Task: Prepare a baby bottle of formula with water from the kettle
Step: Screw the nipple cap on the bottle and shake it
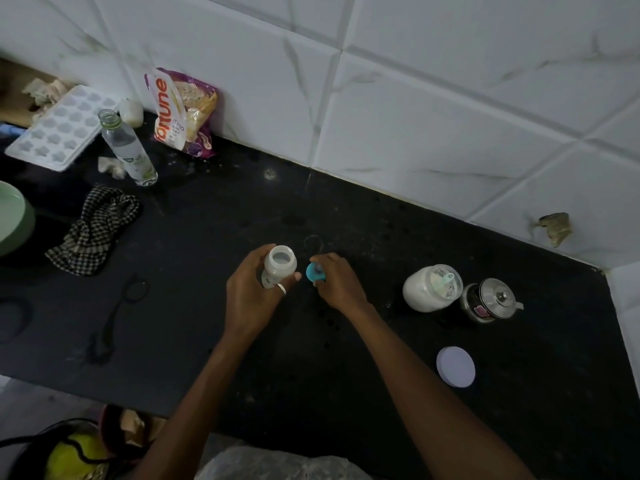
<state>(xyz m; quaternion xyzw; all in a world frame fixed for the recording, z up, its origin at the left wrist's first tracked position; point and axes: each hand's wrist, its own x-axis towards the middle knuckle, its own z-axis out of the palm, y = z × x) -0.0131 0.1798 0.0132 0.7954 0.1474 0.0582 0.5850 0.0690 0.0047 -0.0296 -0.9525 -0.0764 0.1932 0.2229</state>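
Observation:
A white baby bottle stands upright on the black counter with its mouth uncovered. My left hand is wrapped around its body. Just to its right, my right hand grips the blue teat ring close to the counter. An uncovered jar of white formula powder with a scoop inside sits to the right. Its round white lid lies flat nearer the front edge. A small steel kettle with a lid stands right beside the jar.
At the back left are a clear plastic bottle, a white ice tray and a purple food packet. A checked cloth and a green bowl lie left. Black cords lie on the counter's left front.

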